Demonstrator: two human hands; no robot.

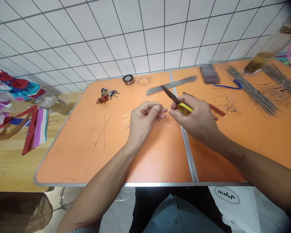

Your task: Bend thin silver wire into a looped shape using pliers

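Over the middle of the orange table [87, 152], my left hand [143, 121] is closed in a pinch on a few thin silver wires [127, 117] that stick out to its left. My right hand [196, 119] is closed round yellow-handled pliers [176, 98], whose dark jaws point up and to the left. Its thumb and forefinger meet the left fingertips at the wire ends. A bundle of straight wires [171, 85] lies just behind both hands.
A key bunch [106, 94] and a tape roll [128, 79] lie at the back left. Red-handled pliers [217, 110], wire loops [226, 105], more wire bundles [252, 90], a blue cord [229, 86] and a clear jar [266, 53] sit on the right. Colourful cloth [16, 100] covers the left bench.
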